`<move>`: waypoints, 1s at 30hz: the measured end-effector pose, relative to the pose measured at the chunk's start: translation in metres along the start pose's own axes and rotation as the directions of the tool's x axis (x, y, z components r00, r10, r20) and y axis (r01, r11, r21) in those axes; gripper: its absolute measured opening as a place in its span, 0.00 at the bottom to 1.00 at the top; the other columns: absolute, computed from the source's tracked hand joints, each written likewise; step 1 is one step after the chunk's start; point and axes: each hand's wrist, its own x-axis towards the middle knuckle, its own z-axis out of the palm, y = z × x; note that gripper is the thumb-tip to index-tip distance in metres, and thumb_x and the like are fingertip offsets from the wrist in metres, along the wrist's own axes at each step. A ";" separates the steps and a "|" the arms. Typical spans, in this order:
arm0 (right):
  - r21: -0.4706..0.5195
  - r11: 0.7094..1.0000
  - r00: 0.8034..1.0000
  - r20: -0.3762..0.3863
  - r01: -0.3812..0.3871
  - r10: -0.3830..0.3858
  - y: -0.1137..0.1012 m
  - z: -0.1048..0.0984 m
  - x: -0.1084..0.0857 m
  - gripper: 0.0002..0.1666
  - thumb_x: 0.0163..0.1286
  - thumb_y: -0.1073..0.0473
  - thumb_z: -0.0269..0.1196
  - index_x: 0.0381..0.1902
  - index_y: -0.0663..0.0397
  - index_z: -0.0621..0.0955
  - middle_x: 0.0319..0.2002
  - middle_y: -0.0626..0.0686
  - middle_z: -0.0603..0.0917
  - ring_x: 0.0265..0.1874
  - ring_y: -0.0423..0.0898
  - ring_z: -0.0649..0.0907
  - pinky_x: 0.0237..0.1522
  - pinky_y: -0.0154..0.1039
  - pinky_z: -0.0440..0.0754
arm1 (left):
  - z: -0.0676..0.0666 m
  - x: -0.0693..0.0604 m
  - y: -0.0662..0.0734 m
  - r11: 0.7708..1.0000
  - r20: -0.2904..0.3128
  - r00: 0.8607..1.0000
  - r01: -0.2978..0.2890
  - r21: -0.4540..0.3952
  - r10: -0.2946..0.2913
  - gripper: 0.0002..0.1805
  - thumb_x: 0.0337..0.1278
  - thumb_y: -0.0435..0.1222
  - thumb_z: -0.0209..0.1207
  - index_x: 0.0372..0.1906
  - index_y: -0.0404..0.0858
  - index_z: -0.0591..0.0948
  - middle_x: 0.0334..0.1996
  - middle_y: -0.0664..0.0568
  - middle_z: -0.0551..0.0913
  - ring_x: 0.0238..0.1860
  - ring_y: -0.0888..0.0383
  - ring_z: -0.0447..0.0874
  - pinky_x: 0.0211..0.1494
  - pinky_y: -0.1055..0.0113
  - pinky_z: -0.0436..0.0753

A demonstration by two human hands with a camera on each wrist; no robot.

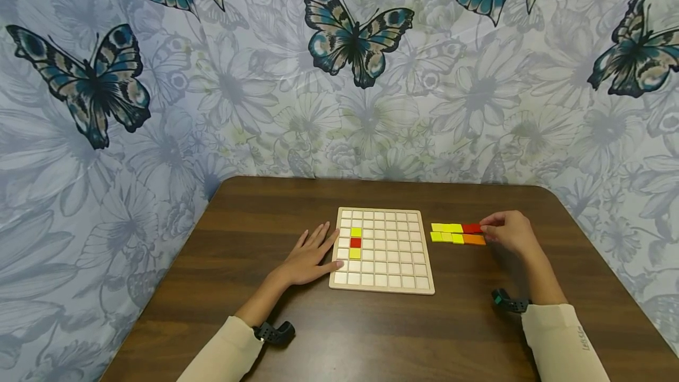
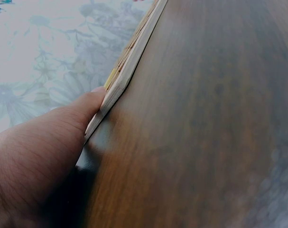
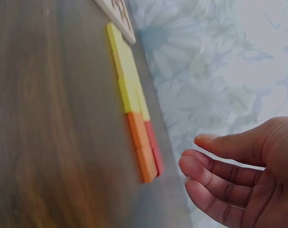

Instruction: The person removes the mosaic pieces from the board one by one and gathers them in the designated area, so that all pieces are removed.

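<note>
A pale wooden grid board (image 1: 382, 292) lies on the table, with a red tile (image 1: 355, 243) between two yellow tiles in one column near its left side. My left hand (image 1: 305, 261) rests spread at the board's left edge, its thumb touching the rim in the left wrist view. Right of the board, two rows of tiles lie side by side: yellow tiles (image 1: 446, 237), then red tiles (image 1: 470, 228) and orange tiles (image 3: 138, 130). Beside the red end is my right hand (image 1: 510, 233), fingers loosely bent, nothing visible between thumb and fingertips in the right wrist view.
The dark wooden table (image 1: 403, 341) has rounded far corners. Behind it hangs a floral cloth (image 1: 239, 93) printed with butterflies. Each wrist wears a black band, the left band (image 1: 274, 333) and the right band (image 1: 510, 300).
</note>
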 end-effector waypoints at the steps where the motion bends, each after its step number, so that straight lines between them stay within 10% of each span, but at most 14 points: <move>1: -0.009 1.000 1.000 -0.006 0.016 -0.016 -0.004 0.000 -0.001 0.15 0.73 0.62 0.65 0.47 0.72 0.85 0.37 0.64 0.88 0.30 0.52 0.87 0.30 0.37 0.85 | 0.000 0.000 0.000 1.000 0.000 1.000 0.001 -0.002 -0.001 0.48 0.71 0.66 0.46 0.83 0.47 0.45 0.82 0.42 0.40 0.82 0.47 0.35 0.78 0.40 0.35; 15: -0.036 0.984 0.985 0.020 0.174 -0.174 -0.054 0.026 -0.007 0.15 0.74 0.57 0.65 0.46 0.67 0.87 0.38 0.64 0.88 0.33 0.58 0.87 0.28 0.39 0.82 | 0.001 -0.001 0.003 1.000 -0.017 1.000 -0.007 -0.014 0.007 0.47 0.72 0.64 0.47 0.83 0.46 0.47 0.82 0.42 0.41 0.82 0.46 0.36 0.78 0.40 0.35; 30: -0.028 0.921 0.915 0.132 0.388 -0.381 -0.106 0.078 -0.006 0.06 0.70 0.64 0.67 0.39 0.61 0.89 0.33 0.54 0.88 0.25 0.50 0.85 0.26 0.39 0.79 | 0.000 -0.001 0.001 1.000 -0.016 1.000 -0.012 -0.007 0.012 0.47 0.72 0.64 0.47 0.83 0.46 0.47 0.82 0.41 0.42 0.82 0.45 0.37 0.78 0.39 0.36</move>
